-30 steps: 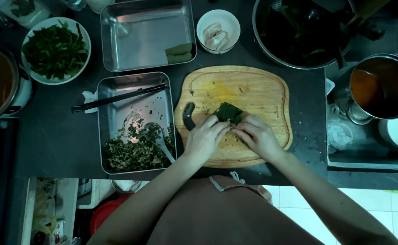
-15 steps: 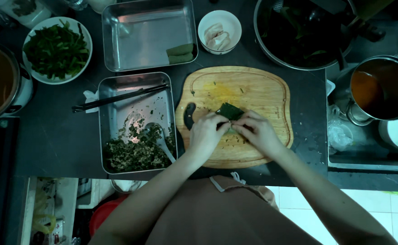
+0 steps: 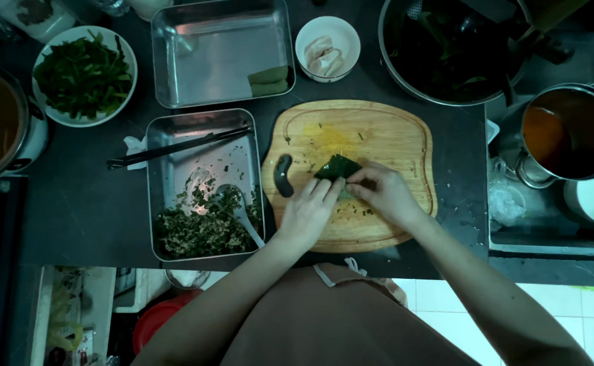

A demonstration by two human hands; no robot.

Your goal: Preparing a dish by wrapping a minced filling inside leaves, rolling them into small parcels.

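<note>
Both hands work at the middle of the rounded wooden cutting board on the dark countertop. The left hand has its fingers bent together and pressed against the near edge of a folded dark green leaf parcel; the right hand pinches the parcel's right side between thumb and fingertips — the parcel lies on the board, touching both hands. Just left of the board stands a rectangular steel tray holding chopped dark green filling and a metal spoon, with black chopsticks laid across its far rim. Behind it, a second steel tray contains two finished green rolls — beside it a small white bowl of pale pieces. A white bowl of green leaves sits far left.
</note>
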